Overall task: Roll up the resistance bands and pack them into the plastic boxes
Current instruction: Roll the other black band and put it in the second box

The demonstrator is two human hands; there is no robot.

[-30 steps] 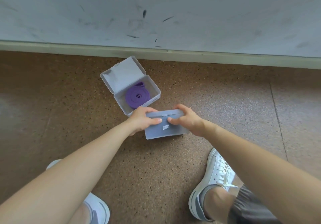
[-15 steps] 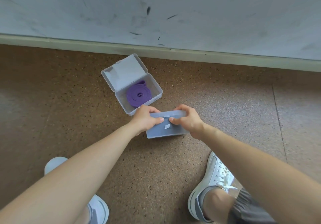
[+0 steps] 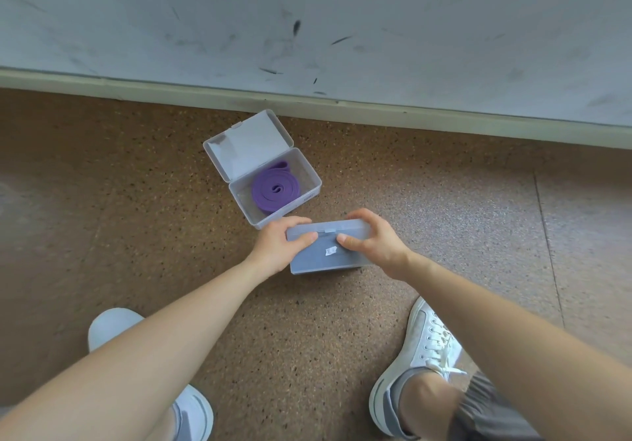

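Both hands, left and right, clamp the shut box on the floor. Just behind it sits an open box holding a rolled purple band.

Views: I have one, the head camera; nothing overlaps with another view.
Position: I look from above the person's knees.
Facing: forward and steeply down at the floor, toward the wall.
Nearness: forearms fill my lower frame; shoes sit at its bottom edge.
Lens: wide; the baseboard slants.
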